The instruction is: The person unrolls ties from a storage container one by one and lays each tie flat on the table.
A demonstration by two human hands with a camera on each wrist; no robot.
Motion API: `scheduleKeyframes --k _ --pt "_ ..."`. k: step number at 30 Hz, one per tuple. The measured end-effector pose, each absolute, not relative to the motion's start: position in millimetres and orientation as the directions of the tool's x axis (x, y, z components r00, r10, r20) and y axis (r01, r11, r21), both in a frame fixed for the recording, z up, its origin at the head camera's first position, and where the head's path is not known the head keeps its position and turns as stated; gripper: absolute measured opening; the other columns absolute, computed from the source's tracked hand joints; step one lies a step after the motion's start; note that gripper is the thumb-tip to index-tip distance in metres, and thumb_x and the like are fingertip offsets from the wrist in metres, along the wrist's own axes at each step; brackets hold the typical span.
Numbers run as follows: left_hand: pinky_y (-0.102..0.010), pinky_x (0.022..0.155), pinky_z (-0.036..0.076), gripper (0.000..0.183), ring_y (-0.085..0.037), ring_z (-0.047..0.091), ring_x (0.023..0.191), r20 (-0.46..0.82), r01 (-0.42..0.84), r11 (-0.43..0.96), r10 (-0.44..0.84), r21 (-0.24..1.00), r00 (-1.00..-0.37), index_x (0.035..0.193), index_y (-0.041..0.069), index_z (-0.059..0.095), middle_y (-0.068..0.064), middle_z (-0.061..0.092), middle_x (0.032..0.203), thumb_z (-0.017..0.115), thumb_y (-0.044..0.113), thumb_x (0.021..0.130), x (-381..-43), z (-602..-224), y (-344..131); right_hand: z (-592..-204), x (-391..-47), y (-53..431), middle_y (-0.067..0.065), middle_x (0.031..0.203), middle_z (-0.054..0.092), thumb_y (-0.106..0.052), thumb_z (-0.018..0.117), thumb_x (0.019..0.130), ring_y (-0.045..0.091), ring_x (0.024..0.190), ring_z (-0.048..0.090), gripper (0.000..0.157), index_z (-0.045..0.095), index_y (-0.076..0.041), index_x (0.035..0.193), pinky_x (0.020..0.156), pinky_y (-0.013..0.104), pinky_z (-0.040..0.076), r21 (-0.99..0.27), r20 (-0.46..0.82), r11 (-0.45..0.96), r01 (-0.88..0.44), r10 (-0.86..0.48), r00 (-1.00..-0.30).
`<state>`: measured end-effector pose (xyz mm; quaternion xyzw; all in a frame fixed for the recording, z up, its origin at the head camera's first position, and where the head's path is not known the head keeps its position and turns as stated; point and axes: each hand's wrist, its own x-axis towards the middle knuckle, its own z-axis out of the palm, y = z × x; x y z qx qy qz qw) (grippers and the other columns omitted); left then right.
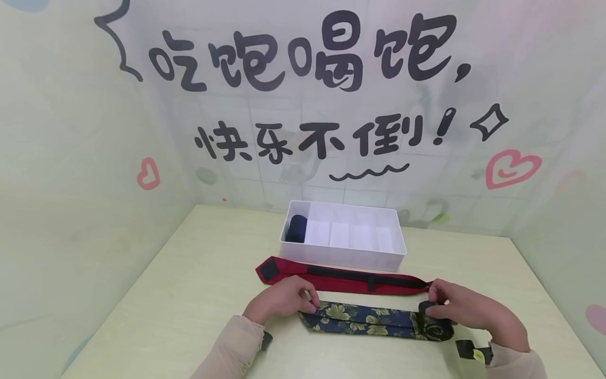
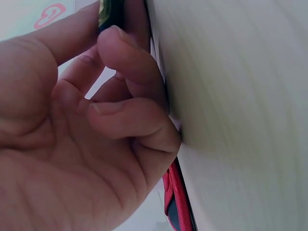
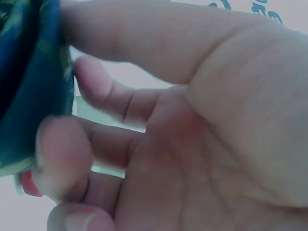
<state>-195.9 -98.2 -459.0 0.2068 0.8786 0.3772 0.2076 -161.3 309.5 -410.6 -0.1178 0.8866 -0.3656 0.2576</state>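
A navy necktie with gold flowers point(image 1: 355, 318) lies across the table, its right part wound into a roll point(image 1: 436, 327). My left hand point(image 1: 285, 299) pinches the flat left end at its upper corner; in the left wrist view a bit of the patterned fabric point(image 2: 110, 13) shows between thumb and finger. With thumb and fingers, my right hand point(image 1: 461, 305) grips the roll, seen large and blurred as blue-green cloth point(image 3: 36, 96) in the right wrist view. Just behind lies a red necktie point(image 1: 326, 283), stretched out with its dark back strip facing up.
Behind the ties stands a white divided box point(image 1: 343, 256). A rolled dark blue necktie point(image 1: 297, 229) sits in its leftmost compartment. A printed curtain point(image 1: 303, 184) with lettering closes off the back of the pale wooden table point(image 1: 180, 300).
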Motion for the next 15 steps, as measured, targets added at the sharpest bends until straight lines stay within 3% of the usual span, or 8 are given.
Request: scheduleKeyframes --k 5,10,15 --pt "-0.027 0.066 0.047 0.011 -0.011 0.058 0.067 -0.226 0.19 0.642 0.507 0.743 -0.832 0.085 0.02 0.075 0.005 0.067 0.072 0.081 0.01 0.085 -196.8 -459.2 -98.3 -406.6 -161.3 317.7 0.013 0.115 0.062 -0.014 0.063 0.099 0.007 0.079 0.054 0.021 0.06 -0.004 0.117 0.062 0.028 0.046 -0.722 -0.332 0.682 -0.111 -0.483 -0.81" --pt "-0.027 0.066 0.047 0.011 -0.011 0.058 0.067 -0.225 0.188 0.639 0.507 0.746 -0.832 0.085 0.019 0.075 0.004 0.067 0.072 0.08 0.009 0.085 -196.8 -457.4 -98.1 -402.8 -160.2 321.1 0.009 0.101 0.063 -0.013 0.059 0.1 0.007 0.062 0.047 0.021 0.07 -0.004 0.115 0.058 0.027 0.04 -0.718 -0.339 0.691 -0.082 -0.45 -0.826" --pt "-0.027 0.066 0.046 0.011 -0.011 0.058 0.067 -0.227 0.181 0.632 0.508 0.754 -0.831 0.085 0.018 0.075 0.003 0.068 0.072 0.08 0.008 0.084 -196.0 -457.0 -97.7 -402.4 -159.5 320.6 0.005 0.094 0.063 -0.027 0.063 0.101 0.008 0.069 0.05 0.021 0.065 -0.007 0.104 0.062 0.026 0.041 -0.665 -0.338 0.745 -0.058 -0.368 -0.866"
